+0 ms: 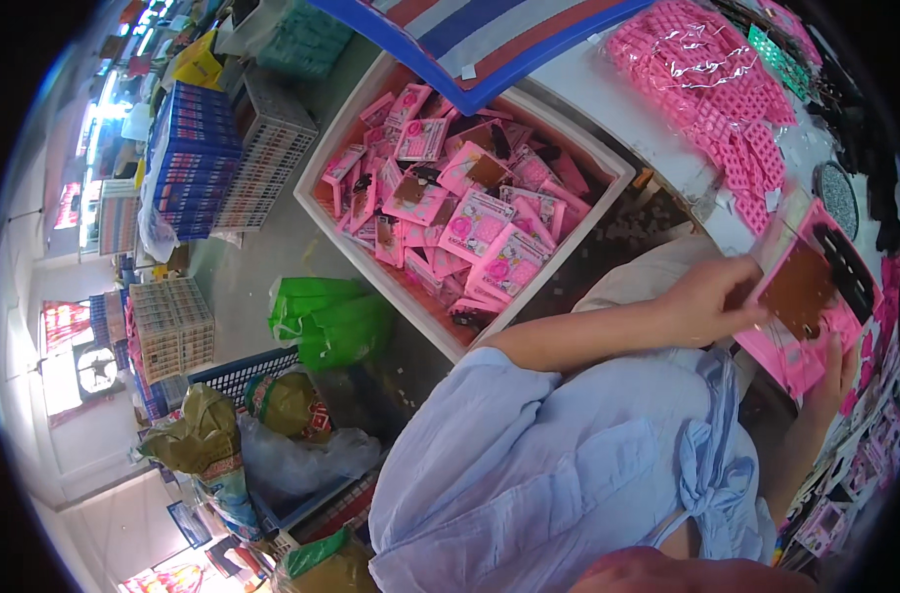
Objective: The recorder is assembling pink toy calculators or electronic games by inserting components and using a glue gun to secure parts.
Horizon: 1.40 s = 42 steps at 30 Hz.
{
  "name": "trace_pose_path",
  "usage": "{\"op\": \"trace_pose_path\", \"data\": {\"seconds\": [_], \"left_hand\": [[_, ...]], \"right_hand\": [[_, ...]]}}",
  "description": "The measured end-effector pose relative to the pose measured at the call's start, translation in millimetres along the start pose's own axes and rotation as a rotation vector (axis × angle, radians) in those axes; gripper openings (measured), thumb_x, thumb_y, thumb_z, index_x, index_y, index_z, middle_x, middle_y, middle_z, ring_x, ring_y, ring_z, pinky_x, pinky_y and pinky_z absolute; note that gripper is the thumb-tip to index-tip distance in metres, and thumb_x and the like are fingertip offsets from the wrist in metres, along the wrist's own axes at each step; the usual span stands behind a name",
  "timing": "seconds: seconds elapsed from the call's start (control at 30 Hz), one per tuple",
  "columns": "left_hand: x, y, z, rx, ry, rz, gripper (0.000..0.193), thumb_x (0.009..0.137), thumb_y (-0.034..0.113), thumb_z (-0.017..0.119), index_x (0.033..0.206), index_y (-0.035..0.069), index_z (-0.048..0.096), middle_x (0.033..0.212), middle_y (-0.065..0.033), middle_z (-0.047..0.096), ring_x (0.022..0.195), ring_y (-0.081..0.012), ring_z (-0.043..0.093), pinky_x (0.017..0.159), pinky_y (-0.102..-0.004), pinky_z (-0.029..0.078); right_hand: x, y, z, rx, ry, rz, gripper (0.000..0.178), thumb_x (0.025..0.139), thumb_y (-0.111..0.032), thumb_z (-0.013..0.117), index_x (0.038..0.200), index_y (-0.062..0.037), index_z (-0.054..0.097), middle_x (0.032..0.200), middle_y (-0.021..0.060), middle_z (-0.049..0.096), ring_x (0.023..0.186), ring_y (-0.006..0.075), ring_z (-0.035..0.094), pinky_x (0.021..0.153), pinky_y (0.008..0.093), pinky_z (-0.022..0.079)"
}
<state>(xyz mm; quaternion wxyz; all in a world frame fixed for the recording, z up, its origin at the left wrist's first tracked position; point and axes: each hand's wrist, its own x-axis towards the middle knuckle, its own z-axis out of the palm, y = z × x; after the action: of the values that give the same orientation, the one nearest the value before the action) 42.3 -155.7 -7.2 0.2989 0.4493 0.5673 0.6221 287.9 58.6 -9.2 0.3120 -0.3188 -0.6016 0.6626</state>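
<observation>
A person in a blue shirt is holding a pink pack with both hands at the near edge of the table; whether the pack is resting on the surface or hanging just above it, I cannot tell. The left hand is gripping the pack's left edge, thumb in front and fingers partly hidden; the right hand is gripping its lower edge; together they are seemingly keeping it steady and its front turned up, with a brown panel and black strips showing.

A clear bag of pink lattice is lying toward the table's far edge, probably to stay within reach yet out of the hands' way; a round grey piece is lying just beyond the pack.

Beside the table a white crate is holding heaped packs (tossed at all angles, so likely just being gathered); its right corner is sitting close to the table's edge, leaving a narrow gap; a striped panel is overhanging its far corner. Room is opening mainly over the crate's near edge; rightward, clutter is crowding the surface.
</observation>
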Motion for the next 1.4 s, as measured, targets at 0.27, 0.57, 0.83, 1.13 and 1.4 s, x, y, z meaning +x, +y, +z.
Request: {"op": "trace_pose_path", "data": {"seconds": [0.27, 0.57, 0.83, 1.13, 1.4], "left_hand": [[-23.6, -50.6, -18.7, 0.090, -0.229, -0.006, 0.022, 0.085, 0.021, 0.073, 0.098, 0.004, 0.066, 0.086, -0.0109, 0.065, 0.073, -0.0233, 0.067, 0.066, -0.0355, 0.053], [-128.2, -89.0, -66.1, 0.260, 0.017, -0.381, 0.012, 0.088, 0.014, 0.069, 0.093, 0.003, 0.067, 0.085, -0.0118, 0.064, 0.075, -0.0254, 0.064, 0.066, -0.0348, 0.051], [-35.2, -47.0, -27.2, -0.044, -0.020, -0.022, 0.032, 0.087, 0.018, 0.072, 0.114, 0.004, 0.062, 0.094, -0.0111, 0.065, 0.080, -0.0225, 0.065, 0.072, -0.0330, 0.053], [37.9, -2.5, 36.4, -0.412, -0.430, -0.218, 0.043, 0.089, 0.025, 0.070, 0.117, -0.003, 0.055, 0.090, -0.0145, 0.069, 0.075, -0.0258, 0.071, 0.067, -0.0365, 0.057], [-49.7, -53.2, -255.9, 0.111, -0.167, -1.044, 0.025, 0.091, 0.027, 0.068, 0.101, 0.005, 0.074, 0.087, -0.0033, 0.073, 0.079, -0.0133, 0.069, 0.068, -0.0317, 0.054]], "right_hand": [[-37.1, 2.1, -71.6, -0.060, 0.367, 0.158, 0.049, 0.095, -0.020, 0.068, 0.136, 0.0016, 0.052, 0.130, 0.0137, 0.060, 0.117, 0.0237, 0.059, 0.099, 0.0368, 0.049], [-25.2, -7.8, -119.7, -0.486, 0.625, 0.139, 0.061, 0.091, -0.026, 0.073, 0.139, 0.0028, 0.049, 0.138, 0.0171, 0.054, 0.124, 0.0283, 0.056, 0.103, 0.0426, 0.048], [-46.2, -14.1, -137.8, -0.295, 0.194, 0.009, 0.042, 0.095, -0.016, 0.066, 0.130, 0.0067, 0.059, 0.129, 0.0148, 0.061, 0.116, 0.0232, 0.061, 0.102, 0.0365, 0.046], [-80.0, -4.3, -58.0, -0.360, 0.043, 0.026, 0.038, 0.096, -0.015, 0.065, 0.128, 0.0062, 0.059, 0.117, 0.0090, 0.066, 0.106, 0.0159, 0.061, 0.096, 0.0307, 0.046], [-99.1, 26.0, -192.5, -0.364, 0.284, 0.057, 0.028, 0.096, -0.013, 0.065, 0.120, 0.0017, 0.063, 0.113, 0.0079, 0.067, 0.096, 0.0151, 0.063, 0.087, 0.0280, 0.049]]}}
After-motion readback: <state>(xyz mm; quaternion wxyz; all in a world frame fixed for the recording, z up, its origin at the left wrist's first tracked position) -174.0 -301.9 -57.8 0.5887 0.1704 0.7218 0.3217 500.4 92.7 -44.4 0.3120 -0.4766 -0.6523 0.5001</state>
